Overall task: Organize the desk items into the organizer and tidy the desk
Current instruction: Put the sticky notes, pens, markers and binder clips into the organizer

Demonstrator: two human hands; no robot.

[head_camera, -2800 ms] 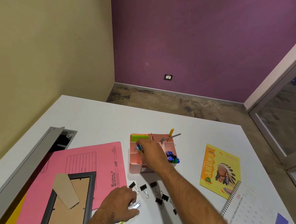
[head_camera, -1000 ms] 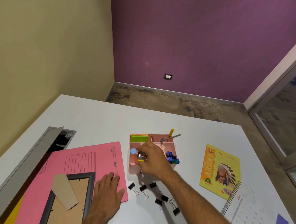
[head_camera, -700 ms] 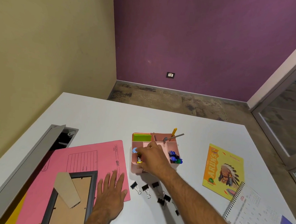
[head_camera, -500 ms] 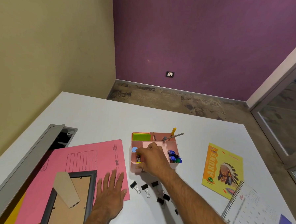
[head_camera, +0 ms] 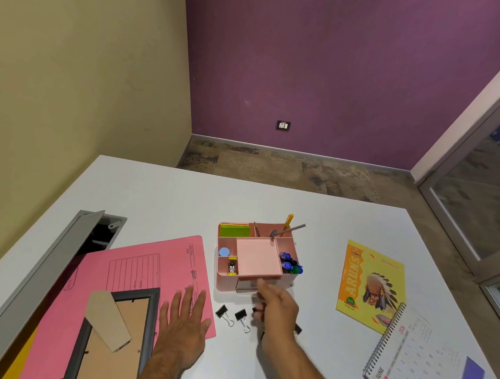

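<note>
White desk: black metal binder clips, light, stiff, springy, pinch by wire handles; left hand flat on pink paper folder, right hand empty, loosely curled nr pink plastic organizer.

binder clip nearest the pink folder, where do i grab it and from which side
Pinch the black body of the binder clip from above, thumb and finger on its two flat sides. Its wire handles trail toward you and would likely swing. The right hand is closest.

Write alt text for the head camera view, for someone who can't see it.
A right hand reaches over black binder clips toward a pink organizer on a white desk. The left hand lies flat on a pink folder; a yellow book and calendar lie right.
</note>
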